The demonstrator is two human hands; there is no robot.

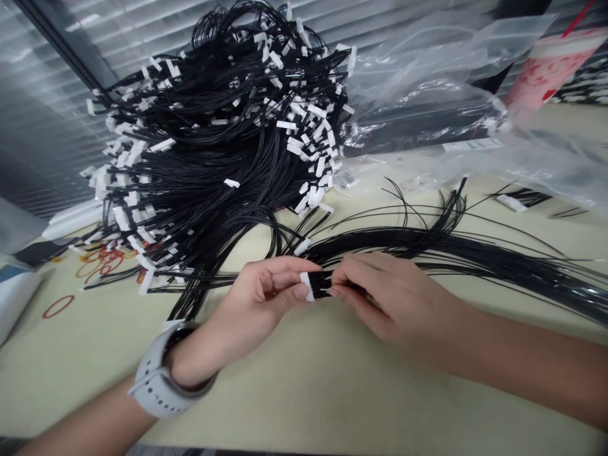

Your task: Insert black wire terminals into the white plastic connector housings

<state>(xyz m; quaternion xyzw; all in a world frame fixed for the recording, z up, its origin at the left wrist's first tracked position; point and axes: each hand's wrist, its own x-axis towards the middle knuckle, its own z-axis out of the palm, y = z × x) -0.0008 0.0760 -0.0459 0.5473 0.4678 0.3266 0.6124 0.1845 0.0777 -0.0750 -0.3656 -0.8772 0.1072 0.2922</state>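
Between thumb and fingers, my left hand (266,294) pinches a white connector (308,286) near the middle of the view. Short black wires run from the connector's right side to my right hand (375,288), whose thumb and index finger are closed on black wires (321,283) close to the connector. The fingertips of the two hands are a small gap apart. Behind them, a long bundle of loose black wires (494,253) stretches to the right. A large heap of black cables (237,152) with white connectors on their ends lies behind my left hand.
The pale table (304,392) carries red and orange rubber bands (59,306) at left. Clear plastic bags (427,120) lie at the back right, beside a pink cup (546,76) with a red straw. Window blinds (152,25) stand behind the heap.
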